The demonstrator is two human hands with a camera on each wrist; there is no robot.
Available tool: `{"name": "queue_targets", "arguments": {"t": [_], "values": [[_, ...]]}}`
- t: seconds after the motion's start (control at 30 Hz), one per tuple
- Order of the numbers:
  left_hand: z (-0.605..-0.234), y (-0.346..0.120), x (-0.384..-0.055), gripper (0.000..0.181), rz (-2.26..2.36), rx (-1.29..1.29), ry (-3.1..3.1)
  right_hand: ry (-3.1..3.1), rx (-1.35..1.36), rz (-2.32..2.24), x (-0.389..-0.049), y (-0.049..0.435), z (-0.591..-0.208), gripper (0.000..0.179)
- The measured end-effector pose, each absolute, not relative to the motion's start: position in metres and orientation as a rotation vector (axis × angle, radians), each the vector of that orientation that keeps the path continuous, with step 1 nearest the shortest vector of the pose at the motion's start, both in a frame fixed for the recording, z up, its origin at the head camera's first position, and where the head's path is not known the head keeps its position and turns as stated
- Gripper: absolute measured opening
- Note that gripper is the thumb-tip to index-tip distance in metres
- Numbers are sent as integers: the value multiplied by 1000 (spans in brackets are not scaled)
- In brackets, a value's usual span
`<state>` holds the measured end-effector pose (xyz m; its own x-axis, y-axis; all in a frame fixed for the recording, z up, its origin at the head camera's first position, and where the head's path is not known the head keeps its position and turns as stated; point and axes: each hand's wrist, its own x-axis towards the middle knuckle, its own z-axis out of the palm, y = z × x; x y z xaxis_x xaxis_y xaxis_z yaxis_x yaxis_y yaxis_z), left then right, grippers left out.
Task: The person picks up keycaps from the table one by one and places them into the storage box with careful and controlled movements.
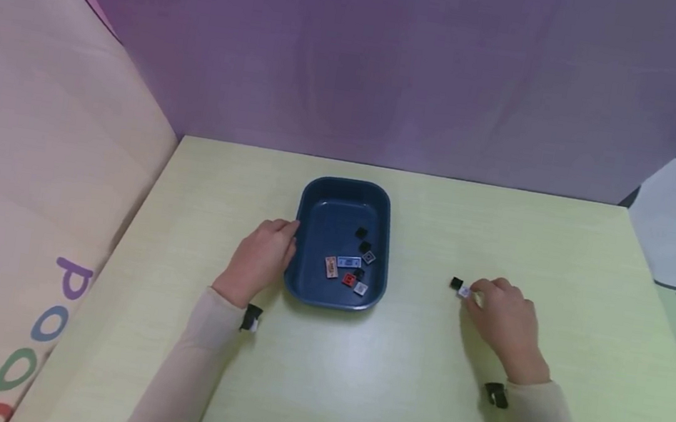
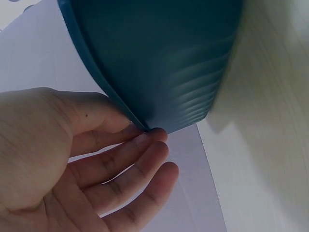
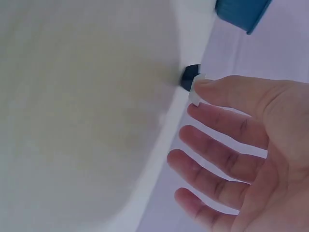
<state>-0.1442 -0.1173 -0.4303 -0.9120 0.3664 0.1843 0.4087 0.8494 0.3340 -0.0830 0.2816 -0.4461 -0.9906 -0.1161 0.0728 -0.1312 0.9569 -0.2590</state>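
Note:
In the head view, my left hand [image 1: 259, 261] is at the left side of a dark blue tray [image 1: 331, 304]. The left wrist view shows its thumb and forefinger pinching the tray's rim [image 2: 104, 84], other fingers loosely bent. Right of the tray, my right hand [image 1: 505, 327] pinches a small white square piece [image 1: 463, 291] between thumb and forefinger. A small black square piece [image 1: 456, 283] is just beyond it; whether they touch I cannot tell. Inside the tray lie a red square piece [image 1: 349, 280], a blue oblong piece [image 1: 349, 262], a pinkish oblong piece [image 1: 331, 267] and several black or pale squares.
The tray and loose pieces are on a pale wooden table [image 1: 403, 393]. A purple backdrop [image 1: 422, 71] rises behind its far edge, and a printed pale sheet [image 1: 30, 139] stands along the left. Each wrist wears a small black device.

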Motion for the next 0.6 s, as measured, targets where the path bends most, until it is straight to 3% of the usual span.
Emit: {"name": "queue_targets", "arguments": {"t": [0.6], "values": [[-429,-117,-144,36,-553,-622,-2890,-2784,507,447,-98,209,-399,23]]}}
